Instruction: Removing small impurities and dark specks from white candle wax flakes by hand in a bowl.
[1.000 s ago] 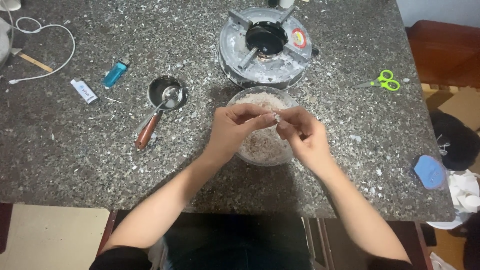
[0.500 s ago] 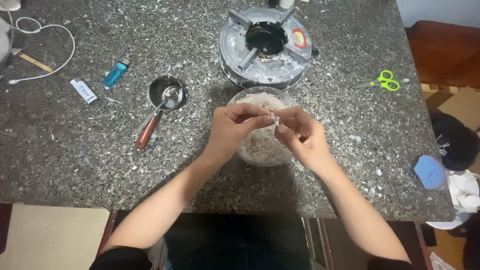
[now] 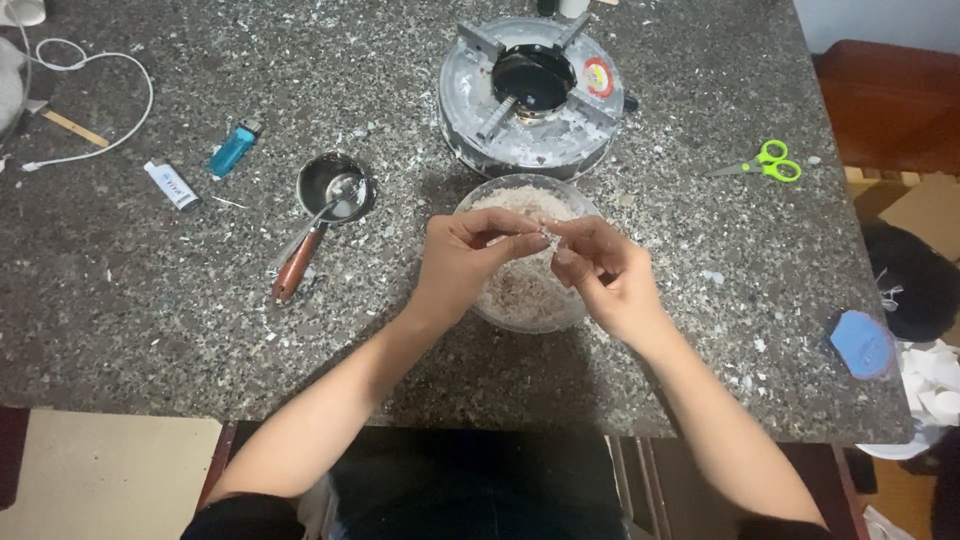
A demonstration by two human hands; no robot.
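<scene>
A clear glass bowl [image 3: 500, 193] of pale pinkish-white flakes stands on the speckled stone counter [image 3: 150, 310] in front of me. Both hands hover over the bowl. My left hand [image 3: 465, 260] and my right hand [image 3: 605, 275] meet at the fingertips and pinch one small whitish flake [image 3: 546, 233] between them. The hands hide much of the bowl's contents.
A round metal burner stand [image 3: 535, 95] sits just behind the bowl. To the left lie a small metal pot with a spoon and wooden handle [image 3: 325, 205], a blue lighter [image 3: 233, 148], a small white tube [image 3: 171, 184] and a white cable [image 3: 95, 100]. Green scissors [image 3: 765, 162] lie at right.
The hands stay over the bowl; the fingers have shifted only slightly around the small flake.
</scene>
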